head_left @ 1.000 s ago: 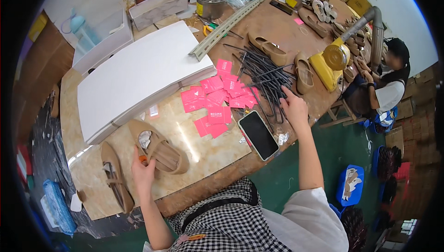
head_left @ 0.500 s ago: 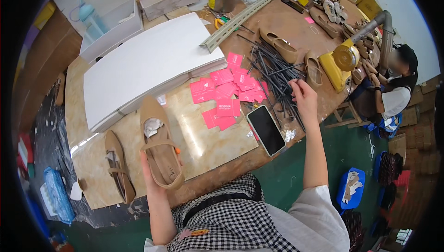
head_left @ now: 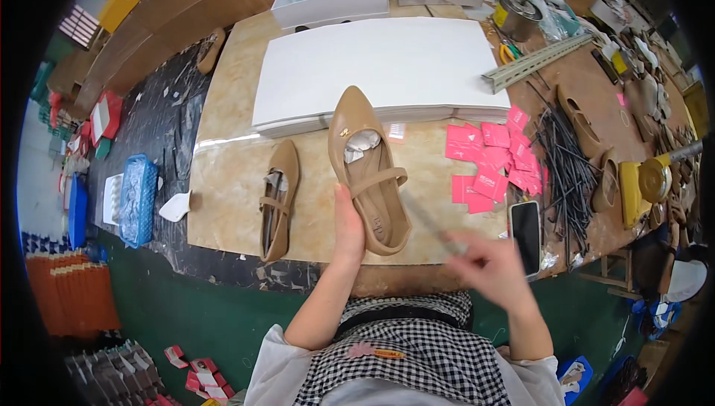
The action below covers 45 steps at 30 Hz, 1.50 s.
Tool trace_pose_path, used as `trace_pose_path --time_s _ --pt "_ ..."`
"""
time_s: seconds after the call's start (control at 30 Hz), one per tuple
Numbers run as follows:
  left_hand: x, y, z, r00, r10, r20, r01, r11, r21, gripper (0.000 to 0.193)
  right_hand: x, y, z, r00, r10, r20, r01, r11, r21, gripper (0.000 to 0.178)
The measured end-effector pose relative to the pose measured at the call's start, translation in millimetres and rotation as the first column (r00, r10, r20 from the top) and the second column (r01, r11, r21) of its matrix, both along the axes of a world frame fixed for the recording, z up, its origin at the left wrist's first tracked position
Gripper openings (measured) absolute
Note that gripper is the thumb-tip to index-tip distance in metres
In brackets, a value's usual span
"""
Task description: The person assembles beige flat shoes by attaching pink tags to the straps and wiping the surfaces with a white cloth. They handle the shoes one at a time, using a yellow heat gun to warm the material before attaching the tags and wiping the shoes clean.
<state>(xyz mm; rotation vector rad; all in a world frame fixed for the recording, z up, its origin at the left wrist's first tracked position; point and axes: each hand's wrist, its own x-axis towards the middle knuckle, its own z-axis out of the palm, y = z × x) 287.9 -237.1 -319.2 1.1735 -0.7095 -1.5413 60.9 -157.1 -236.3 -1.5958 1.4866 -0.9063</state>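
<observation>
My left hand (head_left: 348, 229) grips a tan strap shoe (head_left: 372, 181) around its heel side, toe pointing away from me. Crumpled white paper (head_left: 361, 144) fills the toe opening of this shoe. Right of it, my right hand (head_left: 491, 268) pinches a thin dark stick (head_left: 430, 221), smeared by motion, whose far end points toward the shoe. A matching shoe (head_left: 289, 167) lies on the marbled board to the left, with a dark stick and paper inside it. Many more dark sticks are heaped in a pile (head_left: 570, 175) on the right of the table.
A tall stack of white sheets (head_left: 372, 63) lies behind the held shoe. Pink cards (head_left: 488, 156), a phone (head_left: 526, 236) and a slotted metal bar (head_left: 536, 63) lie to the right. Beyond the sticks are more tan shoes (head_left: 579, 119) and a yellow machine (head_left: 633, 190). A blue basket (head_left: 138, 201) sits at left.
My right hand has left the stick pile with a stick and come toward the held shoe. My view has turned left. The left hand still holds its shoe.
</observation>
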Motion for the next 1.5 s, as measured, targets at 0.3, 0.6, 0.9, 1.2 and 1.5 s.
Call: trace_pose_path --time_s 0.3,0.6,0.9,1.2,1.5 --pt "2 14 -17 0.999 0.044 0.010 -0.042 0.987 -0.157 0.080 59 -44 -6 0.973 -0.023 0.231 0.000 0.995 0.099 0.033" --pt "-12 33 -14 0.996 0.041 0.075 -0.013 0.940 -0.342 0.073 86 -57 -2 0.984 -0.177 0.005 0.175 0.964 -0.201 0.021" --pt "-23 39 0 0.989 -0.098 -0.115 0.107 0.991 0.078 0.089 87 -43 -18 0.939 -0.060 -0.339 0.021 0.993 -0.119 0.026" --pt "57 24 -46 0.766 -0.139 0.627 0.325 0.926 -0.193 0.064 41 -24 -11 0.993 -0.119 -0.019 0.120 0.991 0.052 0.028" --pt "140 44 25 -0.277 0.248 0.928 0.467 0.879 -0.096 0.060 62 -21 -93 0.958 0.050 -0.282 -0.060 0.998 -0.026 0.021"
